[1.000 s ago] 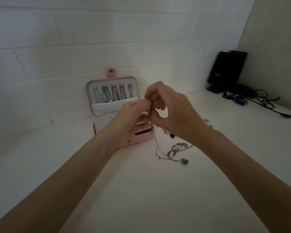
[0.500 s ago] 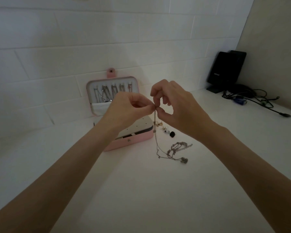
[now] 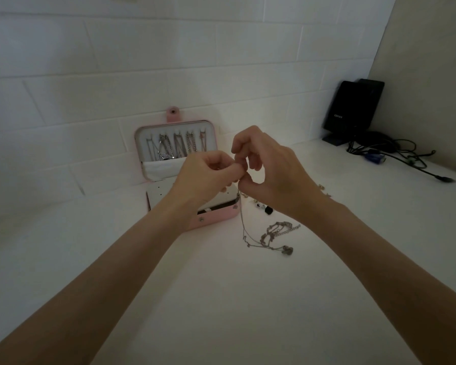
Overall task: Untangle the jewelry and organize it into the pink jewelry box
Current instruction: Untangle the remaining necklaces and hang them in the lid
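Note:
The pink jewelry box [image 3: 223, 216] stands open against the tiled wall, and several chains hang in its raised lid [image 3: 176, 146]. My left hand [image 3: 204, 177] and my right hand [image 3: 274, 175] meet above the box's right corner, both pinching the top end of a thin silver chain [image 3: 242, 222]. The chain hangs down to the white counter and runs into a tangled heap of chains [image 3: 274, 234] with a heart pendant [image 3: 287, 250]. My left hand hides part of the box's tray.
Small earrings and a black bead [image 3: 268, 211] lie on the counter behind my right wrist. A black device [image 3: 352, 111] stands in the far right corner, with loose cables [image 3: 395, 155] trailing across the counter. The wall runs close behind the box.
Both hands rose from the box's front and came together, lifting the chain's end. Since half a second ago they hold nearly the same place.

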